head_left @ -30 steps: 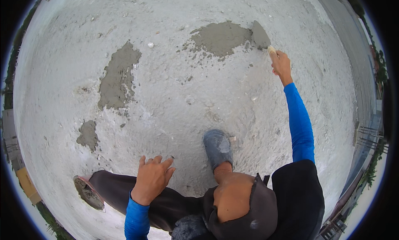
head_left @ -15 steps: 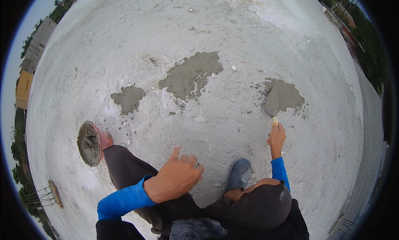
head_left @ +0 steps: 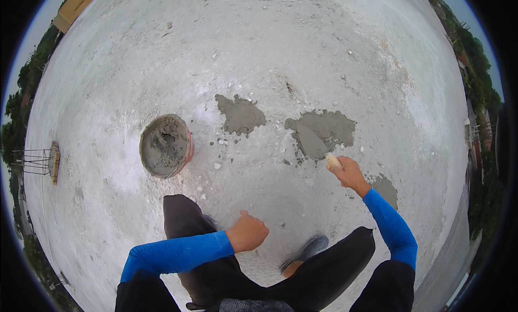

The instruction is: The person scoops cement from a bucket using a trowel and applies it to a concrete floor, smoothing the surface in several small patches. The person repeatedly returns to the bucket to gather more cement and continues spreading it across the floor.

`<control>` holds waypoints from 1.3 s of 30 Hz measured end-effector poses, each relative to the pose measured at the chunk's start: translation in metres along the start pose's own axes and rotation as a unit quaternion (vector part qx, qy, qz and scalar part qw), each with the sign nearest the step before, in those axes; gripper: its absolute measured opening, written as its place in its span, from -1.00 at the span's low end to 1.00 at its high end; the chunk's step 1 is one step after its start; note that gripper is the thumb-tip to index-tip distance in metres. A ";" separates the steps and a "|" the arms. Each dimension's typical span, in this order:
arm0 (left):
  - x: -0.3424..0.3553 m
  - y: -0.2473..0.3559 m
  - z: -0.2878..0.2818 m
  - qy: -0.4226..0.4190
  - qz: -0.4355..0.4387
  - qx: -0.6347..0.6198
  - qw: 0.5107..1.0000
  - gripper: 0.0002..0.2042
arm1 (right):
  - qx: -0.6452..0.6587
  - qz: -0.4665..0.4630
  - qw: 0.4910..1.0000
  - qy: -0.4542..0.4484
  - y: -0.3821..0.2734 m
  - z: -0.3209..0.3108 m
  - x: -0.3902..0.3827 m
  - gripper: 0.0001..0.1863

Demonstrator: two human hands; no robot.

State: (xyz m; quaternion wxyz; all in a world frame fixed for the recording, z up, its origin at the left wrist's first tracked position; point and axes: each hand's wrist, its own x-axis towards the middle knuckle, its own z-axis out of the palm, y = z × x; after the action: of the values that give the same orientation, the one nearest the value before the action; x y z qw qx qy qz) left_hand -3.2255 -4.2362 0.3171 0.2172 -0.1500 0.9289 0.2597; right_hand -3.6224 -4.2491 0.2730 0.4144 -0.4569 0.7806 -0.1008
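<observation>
My right hand (head_left: 349, 174) is closed round the pale handle of a trowel (head_left: 313, 142). The trowel's blade lies flat on the left part of a wet mortar patch (head_left: 334, 126) in the middle. To its left is a smaller mortar patch (head_left: 241, 115). A third patch (head_left: 385, 191) is partly hidden behind my right forearm. My left hand (head_left: 247, 232) hangs above the ground between my knees, curled into a loose fist with nothing visible in it. Left of the patches, a reddish bucket (head_left: 190, 147) holds grey mortar.
Rough grey concrete spreads all around, with small crumbs and pebbles (head_left: 218, 165) near the bucket. My shoe (head_left: 310, 248) stands below the middle patch. Rebar rods (head_left: 35, 162) stick out at the far left edge, beside a wooden piece (head_left: 55, 162).
My right hand has carried the trowel left from the right-hand patch to the middle one. My left hand's fingers have curled in. The view has turned, bringing the bucket further into the picture.
</observation>
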 end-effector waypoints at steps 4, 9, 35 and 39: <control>-0.027 0.001 -0.010 -0.064 -0.034 -0.155 0.985 -0.82 | 0.014 -0.043 0.998 -0.052 -0.106 0.031 0.010 -0.55; -0.088 0.010 -0.026 0.064 -0.072 -0.321 0.942 -0.82 | 0.199 0.063 0.975 -0.071 -0.214 0.093 -0.106 -0.56; -0.535 0.132 -0.418 0.147 -0.039 -0.154 0.976 -0.75 | 0.092 0.016 0.984 0.155 -0.513 -0.061 -0.465 -0.52; -0.536 0.114 -0.426 0.165 -0.065 -0.181 0.967 -0.75 | 0.090 -0.008 0.988 0.128 -0.525 -0.053 -0.435 -0.49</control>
State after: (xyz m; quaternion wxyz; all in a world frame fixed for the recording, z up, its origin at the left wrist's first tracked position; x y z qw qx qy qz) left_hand -2.9473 -4.2871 0.9505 0.0468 -0.2879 0.8778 0.3800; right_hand -3.2268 -4.2089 0.8293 0.3500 -0.4069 0.8114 -0.2316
